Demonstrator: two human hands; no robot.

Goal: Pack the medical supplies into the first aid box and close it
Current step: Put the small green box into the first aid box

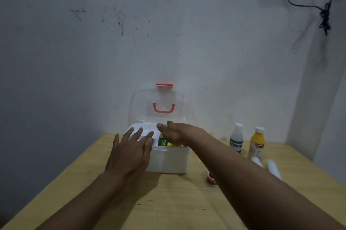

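The white first aid box (174, 160) stands open on the wooden table (177, 201). Its clear lid (142, 106), with a red handle and latch, leans back against the wall. My left hand (131, 153) lies flat with spread fingers on the box's left side and white inner tray. My right hand (177, 133) hovers over the open right part, just above a green and yellow packet (162, 142) inside. Its thumb and forefinger are apart and hold nothing; the other fingers are hidden behind the hand.
Right of the box stand a white bottle (236, 139) with a green label and a yellow bottle (256, 143). Two white items (274, 169) lie in front of them. A small red and white jar (211, 178) peeks from under my right forearm. The wall is directly behind.
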